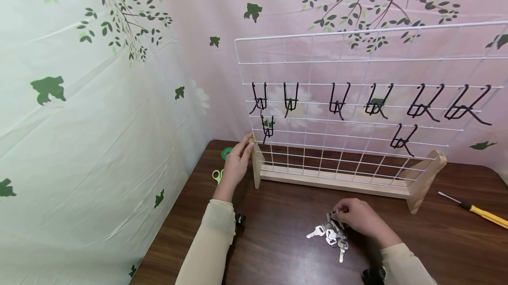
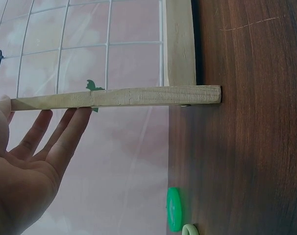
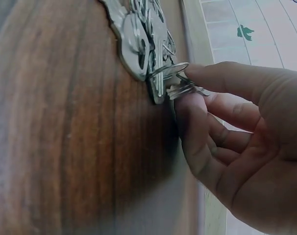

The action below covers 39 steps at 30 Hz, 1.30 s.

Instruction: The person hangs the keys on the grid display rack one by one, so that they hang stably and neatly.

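My left hand [image 1: 235, 161] grips the upper part of the wooden end support [image 2: 124, 97] of a white wire grid rack [image 1: 309, 36], thumb on one face and fingertips on the other. Several black hooks [image 1: 337, 106] hang on the grid. In front of the rack, a bunch of silver keys [image 1: 330, 235] lies on the brown table. My right hand [image 1: 359, 217] is at the far edge of this bunch. Between its thumb and index finger it pinches a key [image 3: 182, 89], with a thin ring beside it in the right wrist view.
Left of the rack, green tape [image 1: 226, 152] and pale green scissors [image 1: 217, 175] lie on the table [image 1: 274, 236]. A yellow-handled screwdriver [image 1: 482, 214] lies at the right. Behind the rack hangs a leaf-patterned cloth [image 1: 222, 7], which continues along the left side.
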Each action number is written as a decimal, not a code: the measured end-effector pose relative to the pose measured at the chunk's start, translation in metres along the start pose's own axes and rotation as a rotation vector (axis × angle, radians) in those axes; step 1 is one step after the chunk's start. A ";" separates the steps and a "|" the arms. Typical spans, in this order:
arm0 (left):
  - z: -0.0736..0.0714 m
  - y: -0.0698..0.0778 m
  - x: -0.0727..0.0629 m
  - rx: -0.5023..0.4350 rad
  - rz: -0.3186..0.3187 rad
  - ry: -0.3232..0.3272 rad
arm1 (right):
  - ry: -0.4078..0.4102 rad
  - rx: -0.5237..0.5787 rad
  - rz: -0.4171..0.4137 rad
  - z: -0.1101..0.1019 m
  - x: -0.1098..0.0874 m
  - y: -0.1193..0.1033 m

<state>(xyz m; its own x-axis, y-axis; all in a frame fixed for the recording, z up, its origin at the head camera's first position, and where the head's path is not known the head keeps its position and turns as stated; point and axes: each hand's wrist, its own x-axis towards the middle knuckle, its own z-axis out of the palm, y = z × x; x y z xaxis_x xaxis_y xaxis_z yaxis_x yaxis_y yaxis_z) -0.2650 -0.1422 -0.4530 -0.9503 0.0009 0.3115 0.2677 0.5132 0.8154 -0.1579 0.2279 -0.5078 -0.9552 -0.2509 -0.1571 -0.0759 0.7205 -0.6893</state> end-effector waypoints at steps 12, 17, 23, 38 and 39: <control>0.001 0.000 -0.001 0.010 0.015 0.006 | 0.031 0.040 0.002 -0.005 -0.010 -0.003; 0.001 0.000 0.000 0.007 0.010 0.005 | 0.033 0.052 -0.001 -0.007 -0.011 -0.012; 0.001 0.000 0.000 0.013 0.012 0.008 | -0.066 0.298 -0.035 -0.007 -0.013 -0.024; 0.001 0.001 0.000 0.039 0.017 0.017 | -0.166 0.519 -0.133 -0.005 -0.016 -0.047; 0.001 0.002 0.000 0.037 0.015 0.017 | -0.174 0.532 -0.141 -0.006 -0.016 -0.049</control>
<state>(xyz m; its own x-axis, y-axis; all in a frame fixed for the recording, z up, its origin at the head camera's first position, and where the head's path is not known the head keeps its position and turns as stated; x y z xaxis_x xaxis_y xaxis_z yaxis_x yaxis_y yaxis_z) -0.2644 -0.1410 -0.4521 -0.9434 -0.0053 0.3317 0.2755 0.5445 0.7922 -0.1408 0.1999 -0.4674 -0.8819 -0.4556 -0.1209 -0.0018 0.2597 -0.9657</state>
